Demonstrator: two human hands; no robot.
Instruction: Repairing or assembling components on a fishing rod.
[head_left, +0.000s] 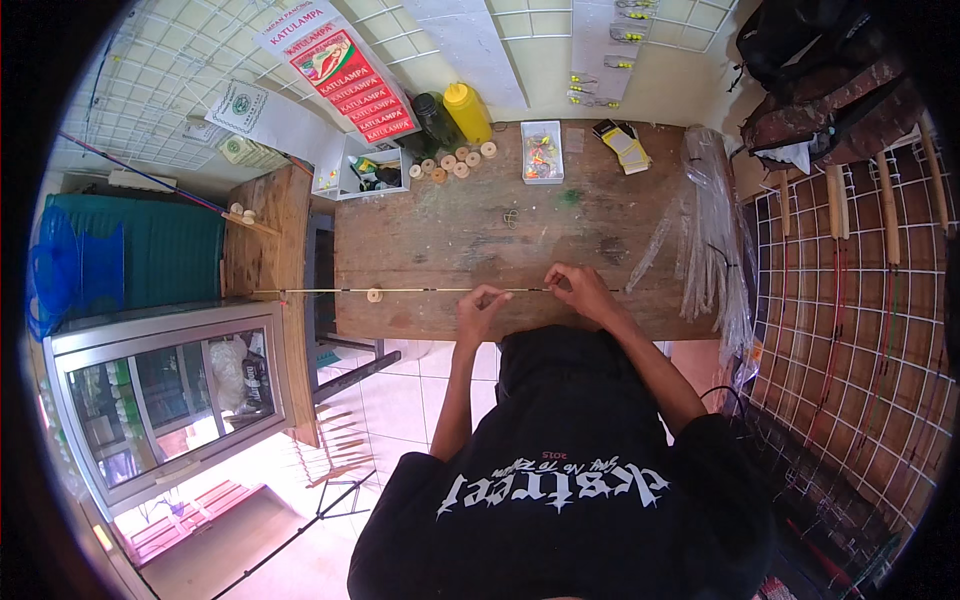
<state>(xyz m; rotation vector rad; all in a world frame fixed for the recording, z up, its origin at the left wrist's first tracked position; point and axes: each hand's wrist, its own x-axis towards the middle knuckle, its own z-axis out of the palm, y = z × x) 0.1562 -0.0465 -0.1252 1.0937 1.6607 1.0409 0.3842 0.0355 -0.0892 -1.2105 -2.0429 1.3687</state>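
A thin, pale yellow fishing rod (pixel 420 290) with dark bands lies crosswise over the table's near part, its left end reaching past the table onto a wooden ledge. My left hand (pixel 482 309) is closed in a pinch at the rod, to the right of its middle. Just right of it, my right hand (pixel 582 290) bends over the rod near a dark band, with thumb and finger pressed together. What sits in that right pinch is too small to make out. A small round wooden piece (pixel 374 296) rests at the rod on the left.
On the wooden table (pixel 450 245) stand a yellow bottle (pixel 466 110), a dark jar (pixel 436 124), several wooden spools (pixel 461 154) and a white box of small colourful pieces (pixel 542 167). Clear plastic sleeves (pixel 708 220) hang over the right edge. Fishing rods (pixel 838 240) line the right rack.
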